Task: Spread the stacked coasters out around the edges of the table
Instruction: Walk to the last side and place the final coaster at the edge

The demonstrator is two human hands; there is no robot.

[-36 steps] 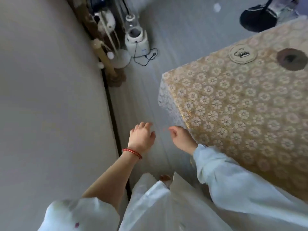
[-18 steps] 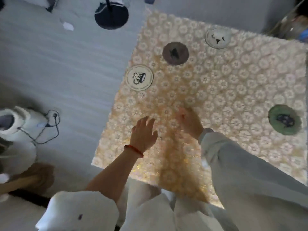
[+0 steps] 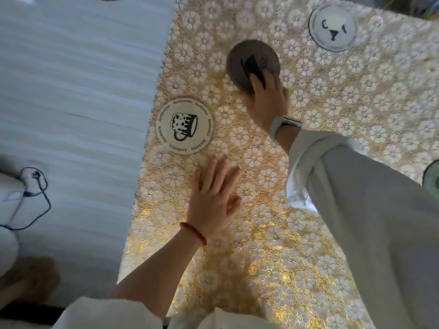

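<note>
Your right hand point(image 3: 267, 103) now rests fingers-down on the brown coaster point(image 3: 253, 64), not yet gripping, having reached forward from mid-table. Your left hand point(image 3: 213, 198) lies flat, holding nothing. The mug coaster point(image 3: 184, 125) sits at the table point(image 3: 356, 103) edge; brown needs shifting outward.

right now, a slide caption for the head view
Right hand on the brown coaster, left hand flat on the tablecloth.

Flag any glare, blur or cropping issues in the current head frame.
Head view: gold glare on the tablecloth near the body; dark coaster under the right hand slightly smeared; green coaster cut by the right edge; left hand sharp; wide-angle bending at the borders.
</note>
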